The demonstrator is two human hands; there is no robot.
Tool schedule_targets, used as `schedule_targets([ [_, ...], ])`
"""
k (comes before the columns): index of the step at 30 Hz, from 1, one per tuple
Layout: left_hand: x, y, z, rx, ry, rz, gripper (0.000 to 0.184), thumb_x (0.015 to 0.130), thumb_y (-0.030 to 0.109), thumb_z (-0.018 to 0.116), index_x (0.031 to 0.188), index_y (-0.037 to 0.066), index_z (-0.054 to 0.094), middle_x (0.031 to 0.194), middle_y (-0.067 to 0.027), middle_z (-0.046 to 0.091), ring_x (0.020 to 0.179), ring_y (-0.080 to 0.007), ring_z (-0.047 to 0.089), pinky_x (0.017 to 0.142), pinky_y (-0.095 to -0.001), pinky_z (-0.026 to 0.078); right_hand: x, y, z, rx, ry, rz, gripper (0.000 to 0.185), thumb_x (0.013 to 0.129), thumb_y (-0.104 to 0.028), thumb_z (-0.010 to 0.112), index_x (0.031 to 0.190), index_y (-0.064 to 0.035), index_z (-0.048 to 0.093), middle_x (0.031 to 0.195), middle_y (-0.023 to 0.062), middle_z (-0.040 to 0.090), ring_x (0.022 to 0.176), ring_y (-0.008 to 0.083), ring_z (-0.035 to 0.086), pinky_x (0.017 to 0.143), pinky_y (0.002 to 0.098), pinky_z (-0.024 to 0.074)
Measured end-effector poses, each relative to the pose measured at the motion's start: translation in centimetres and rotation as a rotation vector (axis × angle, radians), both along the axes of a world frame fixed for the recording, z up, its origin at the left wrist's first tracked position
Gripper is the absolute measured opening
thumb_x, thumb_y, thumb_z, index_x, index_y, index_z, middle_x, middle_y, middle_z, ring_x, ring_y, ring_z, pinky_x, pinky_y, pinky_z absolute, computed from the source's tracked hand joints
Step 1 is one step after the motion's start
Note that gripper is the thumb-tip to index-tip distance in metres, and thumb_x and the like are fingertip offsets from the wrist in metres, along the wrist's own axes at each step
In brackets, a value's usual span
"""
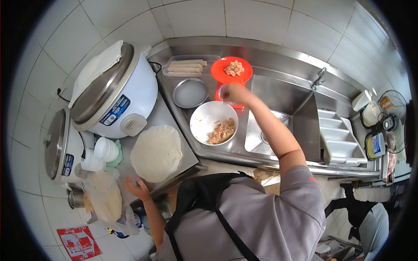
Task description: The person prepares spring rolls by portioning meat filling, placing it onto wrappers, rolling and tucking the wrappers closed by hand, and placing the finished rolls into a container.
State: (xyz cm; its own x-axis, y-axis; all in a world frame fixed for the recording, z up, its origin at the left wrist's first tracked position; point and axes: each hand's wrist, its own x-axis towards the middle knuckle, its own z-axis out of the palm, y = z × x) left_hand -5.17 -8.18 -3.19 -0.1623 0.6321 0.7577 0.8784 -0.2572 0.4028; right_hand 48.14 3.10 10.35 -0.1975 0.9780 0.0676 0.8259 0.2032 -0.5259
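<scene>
My right hand (233, 94) is closed over the front of a red kitchen scale (237, 106); whatever its fingers hold, if anything, is hidden. Just beyond it is a red-orange plate (215, 70) bearing a mound of minced filling (234, 68). Nearer me stands a white bowl (200, 124) with more minced filling (222, 131) on its right side. My left hand (137, 189) is open, fingers apart, by the counter edge and a round stack of thin wrappers (156, 153). A round metal pan (190, 93) with cloudy liquid sits left of the scale.
A clear tray of rolled wrappers (187, 67) lies at the back. Two big cookers (126, 93) and stacked white cups (106, 149) occupy the left. The steel sink (283, 98) is on the right, beside a divided white tray (342, 137). Another person (372, 226) is at lower right.
</scene>
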Motion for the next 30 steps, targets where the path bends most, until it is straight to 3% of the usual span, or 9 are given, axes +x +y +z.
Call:
schedule_targets([
  [1, 0.2, -0.1, 0.1, 0.007, 0.002, 0.002, 0.028, 0.077, 0.008, 0.055, 0.104, -0.002, 0.055, 0.103, -0.0176, 0.054, 0.099, -0.0344, 0.048, 0.089, -0.0427, 0.037, 1.1, 1.3, 1.4, 0.030, 0.231, -0.146, 0.013, 0.070, -0.004, 0.060, 0.081, -0.0038, 0.066, 0.074, 0.0104, 0.065, 0.068, 0.0217, 0.063, 0.063, 0.0312, 0.0483],
  [4, 0.4, -0.1, 0.5, 0.014, -0.007, 0.007, 0.029, 0.077, 0.008, 0.056, 0.104, -0.002, 0.055, 0.103, -0.0180, 0.054, 0.100, -0.0346, 0.048, 0.089, -0.0428, 0.037, 5.1, 6.4, 3.3, 0.479, 0.051, -0.315, 0.017, 0.070, 0.000, 0.057, 0.083, -0.0036, 0.067, 0.074, 0.0127, 0.065, 0.065, 0.0240, 0.063, 0.061, 0.0318, 0.0488],
  [11, 0.7, -0.3, 0.9, 0.026, -0.046, 0.013, 0.030, 0.075, 0.006, 0.055, 0.104, -0.001, 0.054, 0.102, -0.0174, 0.053, 0.098, -0.0345, 0.048, 0.089, -0.0424, 0.037, 9.1, 12.5, 1.3, 0.269, -0.156, -0.461, 0.012, 0.065, -0.004, 0.058, 0.071, -0.0050, 0.069, 0.072, 0.0132, 0.066, 0.068, 0.0259, 0.065, 0.062, 0.0344, 0.0504],
  [15, 0.9, -0.3, 1.0, -0.001, -0.057, -0.005, 0.029, 0.075, 0.006, 0.055, 0.103, -0.002, 0.053, 0.101, -0.0176, 0.052, 0.098, -0.0348, 0.048, 0.088, -0.0427, 0.037, 7.7, 9.9, 6.7, 0.156, 0.163, -0.474, 0.017, 0.070, -0.008, 0.056, 0.077, -0.0015, 0.070, 0.081, 0.0151, 0.068, 0.079, 0.0263, 0.065, 0.072, 0.0345, 0.0500],
  [18, 1.0, -0.4, 1.4, -0.023, -0.069, -0.023, 0.029, 0.075, 0.005, 0.055, 0.103, -0.002, 0.053, 0.101, -0.0180, 0.052, 0.098, -0.0352, 0.047, 0.088, -0.0430, 0.037, 7.9, 11.1, 6.7, 0.072, 0.108, -0.441, 0.021, 0.074, -0.013, 0.056, 0.085, -0.0022, 0.070, 0.088, 0.0152, 0.068, 0.086, 0.0269, 0.064, 0.077, 0.0351, 0.0491],
  [21, 1.1, -0.5, 1.6, -0.020, -0.060, 0.005, 0.029, 0.074, 0.004, 0.054, 0.102, -0.002, 0.053, 0.101, -0.0180, 0.051, 0.097, -0.0350, 0.047, 0.088, -0.0430, 0.037, 10.2, 13.7, 3.7, 0.005, -0.213, -0.257, 0.028, 0.078, -0.023, 0.057, 0.093, -0.0030, 0.069, 0.093, 0.0154, 0.068, 0.089, 0.0284, 0.064, 0.078, 0.0362, 0.0491],
  [24, 1.0, -0.3, 1.4, -0.013, -0.085, -0.002, 0.030, 0.074, 0.004, 0.054, 0.102, -0.002, 0.053, 0.101, -0.0179, 0.051, 0.097, -0.0350, 0.047, 0.088, -0.0430, 0.036, 8.7, 13.9, 3.3, -0.186, -0.243, -0.308, 0.037, 0.080, -0.034, 0.057, 0.097, -0.0031, 0.068, 0.097, 0.0160, 0.067, 0.094, 0.0296, 0.062, 0.081, 0.0378, 0.0484],
  [27, 1.1, -0.2, 1.6, -0.007, -0.115, -0.022, 0.029, 0.073, 0.004, 0.055, 0.102, -0.002, 0.053, 0.102, -0.0178, 0.051, 0.098, -0.0349, 0.046, 0.088, -0.0430, 0.036, 6.5, 11.6, 3.8, -0.293, -0.278, -0.346, 0.037, 0.085, -0.041, 0.054, 0.082, -0.0072, 0.070, 0.079, 0.0125, 0.068, 0.075, 0.0257, 0.065, 0.069, 0.0384, 0.0501],
  [30, 1.2, -0.5, 1.9, 0.018, -0.066, -0.016, 0.030, 0.073, 0.004, 0.055, 0.103, -0.002, 0.054, 0.102, -0.0179, 0.051, 0.099, -0.0345, 0.046, 0.088, -0.0425, 0.036, 5.7, 11.9, 2.7, -0.461, -0.240, -0.271, 0.037, 0.079, -0.038, 0.062, 0.094, -0.0051, 0.068, 0.073, 0.0103, 0.067, 0.066, 0.0227, 0.064, 0.058, 0.0342, 0.0495],
])
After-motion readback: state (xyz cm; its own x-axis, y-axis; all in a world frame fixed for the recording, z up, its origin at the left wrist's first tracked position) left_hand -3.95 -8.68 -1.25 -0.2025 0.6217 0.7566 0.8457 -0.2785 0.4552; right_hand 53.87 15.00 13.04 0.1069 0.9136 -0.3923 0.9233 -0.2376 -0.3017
